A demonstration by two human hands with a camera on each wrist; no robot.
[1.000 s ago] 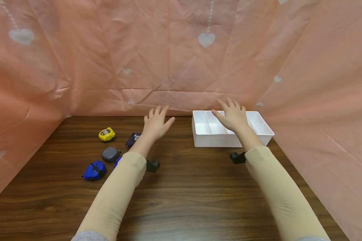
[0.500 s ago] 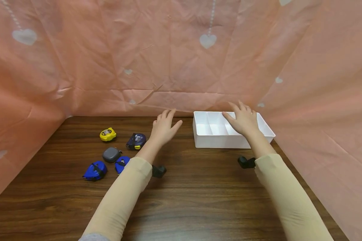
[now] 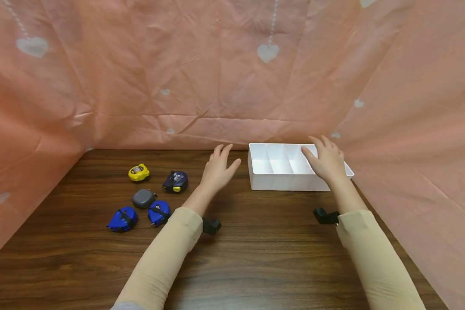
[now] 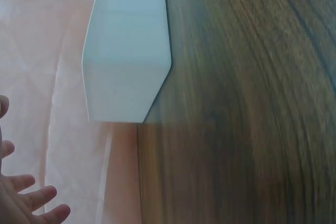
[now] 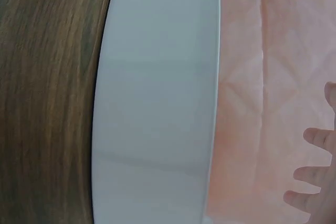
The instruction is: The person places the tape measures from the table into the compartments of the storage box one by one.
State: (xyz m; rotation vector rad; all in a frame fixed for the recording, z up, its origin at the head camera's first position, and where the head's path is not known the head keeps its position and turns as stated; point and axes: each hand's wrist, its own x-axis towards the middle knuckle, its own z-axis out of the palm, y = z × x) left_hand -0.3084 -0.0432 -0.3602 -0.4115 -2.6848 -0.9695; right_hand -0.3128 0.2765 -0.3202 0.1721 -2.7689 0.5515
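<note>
Head view first: I've got the box (image 3: 280, 182) at the back right of the worktop (image 3: 255, 258), near the curtain (image 3: 217, 64). Left hand (image 3: 217, 171) is off to its left, fingers spread and holding nothing; right hand (image 3: 328, 163) overlaps its right end, fingers spread too, and I can't tell from here how high it sits. Here's my worry: a low right hand could catch the rim and skid the box into the curtain, since I see nothing bracing it. And the left sleeve (image 3: 166, 249) comes right up to one blue tape (image 3: 159, 212); a sideways swing might sweep that away if the arm is low. Long axis, left to right: long wall facing me, mouth up, dividers front to back.

Over to the left wrist: the box's left end points down the frame, its length running out of the top. Left fingers lower left, apart, not touching it. One hand pushing alone would, I reckon, swivel the box.

Right wrist now: long wall up the middle, axis up and down the frame. Right fingers at the right edge, apart, with curtain showing between them and the rim. Depth is hard to read here, so a reach could easily misjudge it.
</note>
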